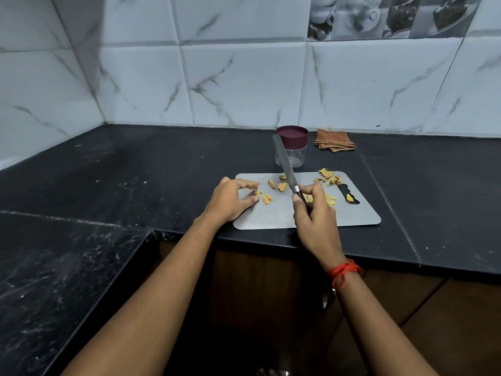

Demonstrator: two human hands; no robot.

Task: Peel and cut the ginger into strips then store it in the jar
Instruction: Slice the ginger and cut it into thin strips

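Cutting board lies at the front edge of the counter; left hand pinches a ginger piece at the board's left end; right hand grips the knife, blade tilted up in front of the lidded jar just behind the board; folded cloth beside the jar; dark counter extends left to the tiled corner.

No legible txt, labels or nos. Jar at board's 12 o'clock & knife: no readable print. Picture tiles, 1 o'clock: pics only.

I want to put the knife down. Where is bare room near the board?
Free: the near right corner of the cutting board, and the counter left of the left hand. Crowded: ginger pieces across the board's far half; jar and cloth behind it.
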